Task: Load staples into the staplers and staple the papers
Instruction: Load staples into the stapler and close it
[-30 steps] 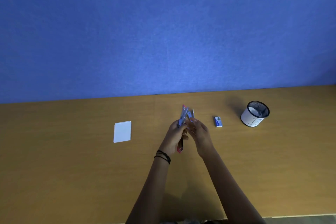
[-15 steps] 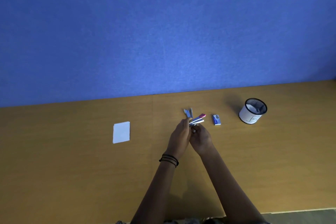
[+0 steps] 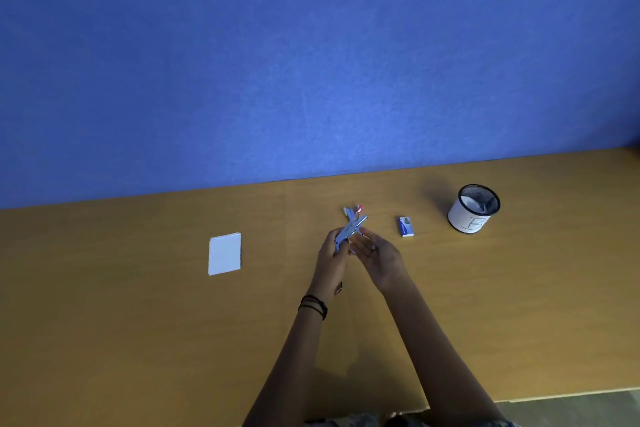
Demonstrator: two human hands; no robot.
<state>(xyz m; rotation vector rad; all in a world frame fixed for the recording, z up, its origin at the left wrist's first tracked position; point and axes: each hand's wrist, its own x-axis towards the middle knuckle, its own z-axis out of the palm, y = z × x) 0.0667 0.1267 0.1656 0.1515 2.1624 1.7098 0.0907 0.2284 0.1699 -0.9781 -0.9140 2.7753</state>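
My left hand (image 3: 331, 262) grips a small stapler (image 3: 350, 228) with a metal magazine and a red tip, tilted up to the right above the desk. A red piece of it shows below the palm. Just right of it is my right hand (image 3: 375, 253), palm up and fingers spread, fingertips close to the stapler. Another stapler (image 3: 347, 211) lies on the desk just behind, partly hidden. A small blue staple box (image 3: 405, 226) lies to the right. A white stack of papers (image 3: 224, 254) lies to the left.
A black mesh cup (image 3: 473, 209) wrapped in white paper with a handwritten letter stands at the right on the wooden desk (image 3: 138, 322). A blue wall (image 3: 311, 62) rises behind the desk. The desk's front edge runs along the bottom right.
The stapler in my left hand has swung from pointing right to tilting up and away. My right hand has come off it and spread its fingers.
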